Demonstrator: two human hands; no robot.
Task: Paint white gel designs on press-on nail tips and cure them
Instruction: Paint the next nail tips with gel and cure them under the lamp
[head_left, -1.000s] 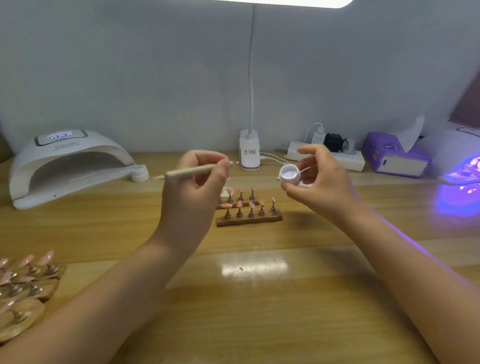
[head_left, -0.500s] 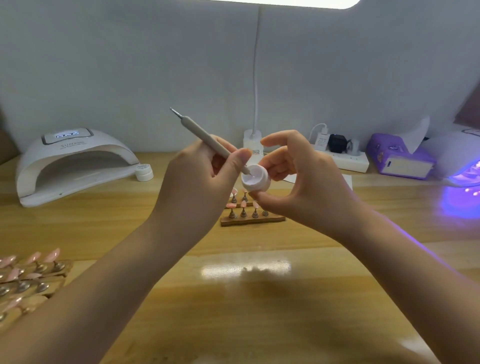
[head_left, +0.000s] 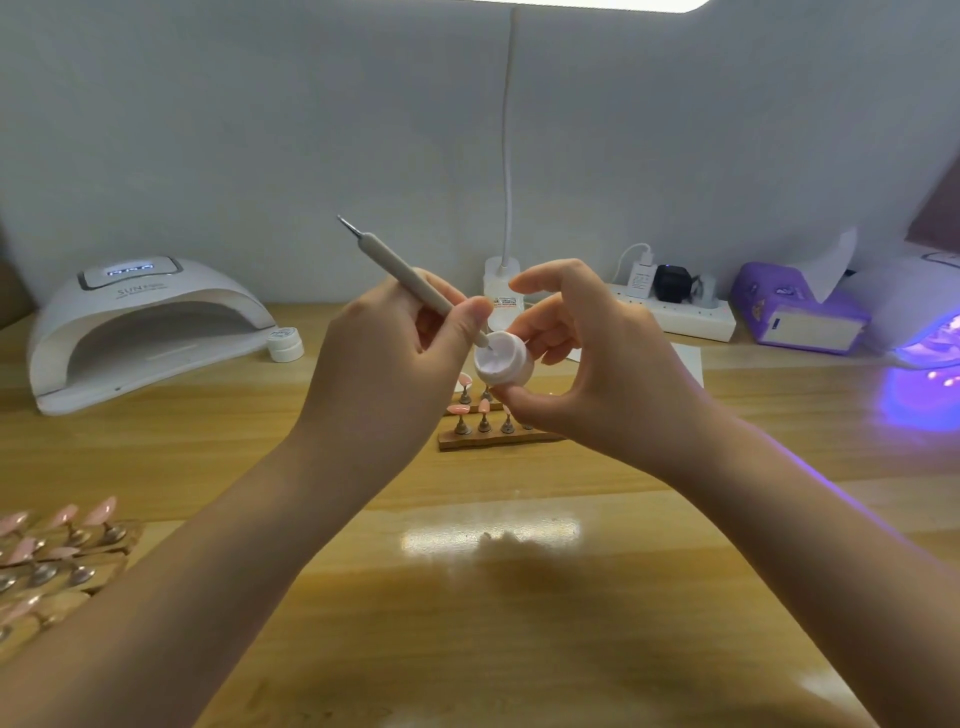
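My left hand (head_left: 384, 364) grips a slim grey dotting pen (head_left: 400, 275), its lower tip dipped into a small white gel pot (head_left: 511, 364). My right hand (head_left: 597, 374) pinches that open pot between thumb and fingers, tilted toward me. Both are raised above the wooden table (head_left: 467, 597). Behind and below them stands a wooden holder with pink nail tips (head_left: 483, 421) on metal stands, partly hidden by my hands. A white curing lamp (head_left: 140, 327) sits at the back left. A second lamp (head_left: 924, 322) glows purple at the far right.
The gel pot's white lid (head_left: 285, 345) lies beside the left lamp. More wooden holders with pink nail tips (head_left: 52, 551) sit at the near left edge. A desk lamp base (head_left: 501, 286), a power strip (head_left: 675, 312) and a purple tissue box (head_left: 795, 312) line the back wall.
My hands came together from apart. The pen swung from level to steeply tilted and its tip went into the pot, which now sits closer to me and lower.
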